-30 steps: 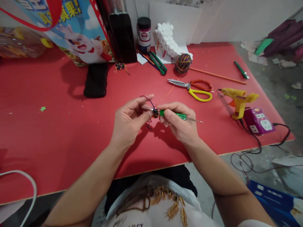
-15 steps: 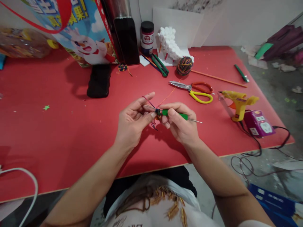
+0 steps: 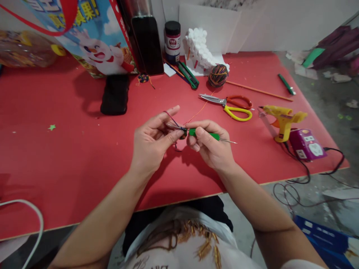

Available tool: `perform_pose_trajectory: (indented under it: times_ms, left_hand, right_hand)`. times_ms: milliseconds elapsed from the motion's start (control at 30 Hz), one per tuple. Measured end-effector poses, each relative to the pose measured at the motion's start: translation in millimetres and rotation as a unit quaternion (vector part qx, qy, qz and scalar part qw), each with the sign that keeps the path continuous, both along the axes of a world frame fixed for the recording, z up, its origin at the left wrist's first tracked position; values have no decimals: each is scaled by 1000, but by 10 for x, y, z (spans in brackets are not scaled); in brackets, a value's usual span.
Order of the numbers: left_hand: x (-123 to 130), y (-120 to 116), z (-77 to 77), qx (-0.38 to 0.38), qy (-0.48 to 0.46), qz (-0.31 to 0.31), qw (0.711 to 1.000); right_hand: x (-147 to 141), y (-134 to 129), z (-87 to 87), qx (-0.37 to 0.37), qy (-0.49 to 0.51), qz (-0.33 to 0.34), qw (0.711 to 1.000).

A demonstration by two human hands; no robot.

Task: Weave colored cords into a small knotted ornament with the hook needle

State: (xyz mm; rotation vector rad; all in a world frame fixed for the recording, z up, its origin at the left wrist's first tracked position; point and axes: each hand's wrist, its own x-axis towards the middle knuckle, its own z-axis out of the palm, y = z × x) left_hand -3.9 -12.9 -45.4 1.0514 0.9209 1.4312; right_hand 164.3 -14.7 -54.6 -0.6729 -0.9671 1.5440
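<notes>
My left hand [image 3: 153, 140] pinches a small dark multicoloured yarn piece [image 3: 183, 135] between thumb and fingers, and a strand loops over its raised index finger. My right hand [image 3: 211, 144] is closed around the green handle of a crochet hook [image 3: 206, 134]. One thin metal end points right, past the hand; the other runs left at the yarn piece, partly behind my left fingers. An orange strand leads up from the work toward the multicoloured yarn ball [image 3: 218, 76]. Loose yarn ends hang below my left thumb.
Scissors [image 3: 224, 102] lie beyond my right hand, with a yellow glue gun [image 3: 283, 117] and purple box [image 3: 307, 145] farther right. Behind are a green cutter [image 3: 188, 75], jar [image 3: 172, 42], white model [image 3: 200, 48], black phone [image 3: 115, 95] and printed bag [image 3: 98, 41].
Both hands have shifted slightly left in view, with the hook and yarn piece. The yarn piece is turned a little, and its hanging ends sit farther left.
</notes>
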Motion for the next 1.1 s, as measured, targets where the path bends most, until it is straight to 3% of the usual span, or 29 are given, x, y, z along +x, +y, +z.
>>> perform_pose_trajectory:
  times_ms: [333, 567, 633, 733, 867, 967, 1100]
  left_hand:
    - [81, -29, 49, -54, -37, 13, 998]
    - [87, -98, 104, -28, 9, 33, 999]
    - [115, -124, 110, -26, 7, 43, 999]
    - [149, -146, 81, -42, -23, 25, 999]
    - [143, -133, 43, -80, -77, -26, 993]
    - [105, -104, 57, -104, -101, -45, 988]
    - [39, -73, 95, -98, -91, -37, 990]
  right_hand:
    - [-22, -23, 4, -20, 5, -42, 999]
    - [-3, -70, 5, 40, -86, -61, 994]
    - [-31, -118, 6, 85, -147, -103, 980]
    - [-86, -197, -2, 181, -255, -180, 933]
    - [-108, -245, -30, 274, -286, -202, 896]
    - [-79, -233, -43, 285, -269, -194, 900]
    - [-52, -214, -38, 246, -235, -164, 926]
